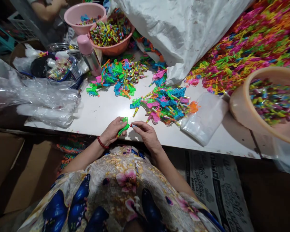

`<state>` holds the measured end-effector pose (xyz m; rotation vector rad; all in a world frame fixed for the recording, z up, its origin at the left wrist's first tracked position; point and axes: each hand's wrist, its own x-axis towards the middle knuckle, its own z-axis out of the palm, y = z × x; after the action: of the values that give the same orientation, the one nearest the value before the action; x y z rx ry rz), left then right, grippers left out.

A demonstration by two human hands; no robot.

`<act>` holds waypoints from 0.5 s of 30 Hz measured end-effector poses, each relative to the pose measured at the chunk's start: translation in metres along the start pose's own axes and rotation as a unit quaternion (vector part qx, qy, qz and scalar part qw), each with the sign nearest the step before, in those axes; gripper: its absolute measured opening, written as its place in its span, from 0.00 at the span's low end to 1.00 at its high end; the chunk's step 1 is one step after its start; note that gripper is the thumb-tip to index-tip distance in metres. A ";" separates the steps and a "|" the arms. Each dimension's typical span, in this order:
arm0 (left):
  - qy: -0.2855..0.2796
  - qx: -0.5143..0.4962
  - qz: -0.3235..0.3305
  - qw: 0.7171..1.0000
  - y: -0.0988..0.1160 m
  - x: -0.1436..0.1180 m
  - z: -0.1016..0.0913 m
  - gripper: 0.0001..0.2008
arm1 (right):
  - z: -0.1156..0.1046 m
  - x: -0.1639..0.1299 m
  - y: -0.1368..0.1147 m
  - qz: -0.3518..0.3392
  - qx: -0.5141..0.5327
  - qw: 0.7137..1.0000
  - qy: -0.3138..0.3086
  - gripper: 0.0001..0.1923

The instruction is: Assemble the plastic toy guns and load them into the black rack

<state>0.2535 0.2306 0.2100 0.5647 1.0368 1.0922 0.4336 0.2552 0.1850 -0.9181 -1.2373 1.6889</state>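
Over the white table [94, 111], left hand [112, 130] and right hand [148, 133] each pinch something. The left's green piece [123, 129] looks light and stiff, best held by its flat body; the right's tiny red-and-blue piece [133, 126] may slip

Pinched piece [131, 125] partly hidden, peach basin [238, 96] cropped

wearer's two hands [113, 129], one held green piece [123, 129], three peach-pink basins [238, 93], one bottle [91, 60], one bracelet [100, 141]
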 end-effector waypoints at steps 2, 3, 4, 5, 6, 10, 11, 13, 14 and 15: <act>-0.021 0.007 -0.015 1.000 0.000 0.000 -0.001 0.24 | -0.002 0.001 0.001 -0.028 -0.010 0.999 -0.017 0.09; -0.027 0.011 -0.024 0.999 0.000 0.000 -0.002 0.23 | -0.003 0.001 0.002 -0.038 -0.015 0.999 -0.022 0.09; -0.029 0.015 -0.032 0.999 0.000 0.000 -0.003 0.22 | -0.004 0.001 0.002 -0.042 -0.018 0.999 -0.026 0.09; -0.030 0.018 -0.040 0.999 0.000 0.000 -0.003 0.22 | -0.005 0.001 0.002 -0.042 -0.020 0.999 -0.028 0.08; -0.029 0.021 -0.046 0.998 0.000 0.000 -0.004 0.21 | -0.006 0.001 0.002 -0.039 -0.021 0.999 -0.030 0.08; -0.036 0.024 -0.068 0.997 0.003 0.001 -0.007 0.20 | -0.006 -0.001 0.001 -0.028 -0.029 0.999 -0.034 0.09; -0.043 0.022 -0.078 0.996 0.004 0.001 -0.007 0.19 | -0.006 -0.001 0.001 -0.025 -0.032 0.999 -0.035 0.09; -0.059 0.012 -0.105 0.993 0.005 0.002 -0.009 0.18 | -0.005 -0.002 -0.001 -0.024 -0.038 0.998 -0.038 0.10; -0.068 0.007 -0.120 0.990 0.006 0.002 -0.010 0.17 | -0.005 -0.003 -0.002 -0.025 -0.043 0.998 -0.041 0.10; -0.077 0.002 -0.134 0.988 0.006 0.002 -0.012 0.17 | -0.005 -0.003 -0.003 -0.029 -0.050 0.997 -0.045 0.09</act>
<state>0.2406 0.2335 0.2091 0.4889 0.9486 0.7963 0.4399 0.2549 0.1869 -0.8639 -1.4070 1.6502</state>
